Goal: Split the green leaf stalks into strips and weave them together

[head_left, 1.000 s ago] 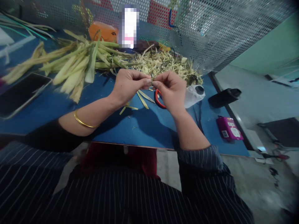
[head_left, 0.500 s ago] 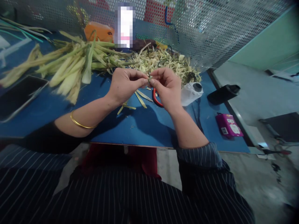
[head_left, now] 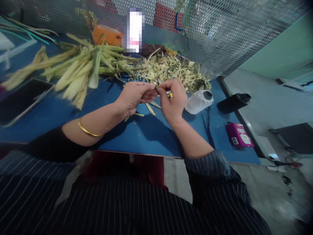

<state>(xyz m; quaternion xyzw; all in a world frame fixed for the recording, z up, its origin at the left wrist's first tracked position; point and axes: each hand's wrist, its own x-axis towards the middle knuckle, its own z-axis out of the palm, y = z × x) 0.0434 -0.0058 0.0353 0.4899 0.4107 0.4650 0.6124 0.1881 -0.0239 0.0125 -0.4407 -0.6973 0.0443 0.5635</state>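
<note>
My left hand point(head_left: 137, 96) and my right hand point(head_left: 173, 99) meet fingertip to fingertip above the blue table, each pinching a tiny piece too small to make out. A bit of yellow and metal point(head_left: 169, 94) shows by my right fingers, mostly hidden. Just behind my hands spreads a heap of shredded husk point(head_left: 181, 70). Long pale husk leaves point(head_left: 75, 71) lie in a bundle to the left. Loose husk strips point(head_left: 150, 109) rest on the table below my fingers.
A white spool point(head_left: 199, 102), a black cylinder point(head_left: 234, 102) and a purple packet point(head_left: 239, 134) stand on the right. A dark tray-like object point(head_left: 23, 101) lies at left. An orange pack point(head_left: 107, 35) sits before the perforated metal screen point(head_left: 207, 39). The blue table point(head_left: 156, 137) ends near my body.
My left fingers have spread lower beneath the pinch and my right hand has turned. The red handle by my right hand is no longer visible; a yellow and metal part shows there. The view has shifted slightly.
</note>
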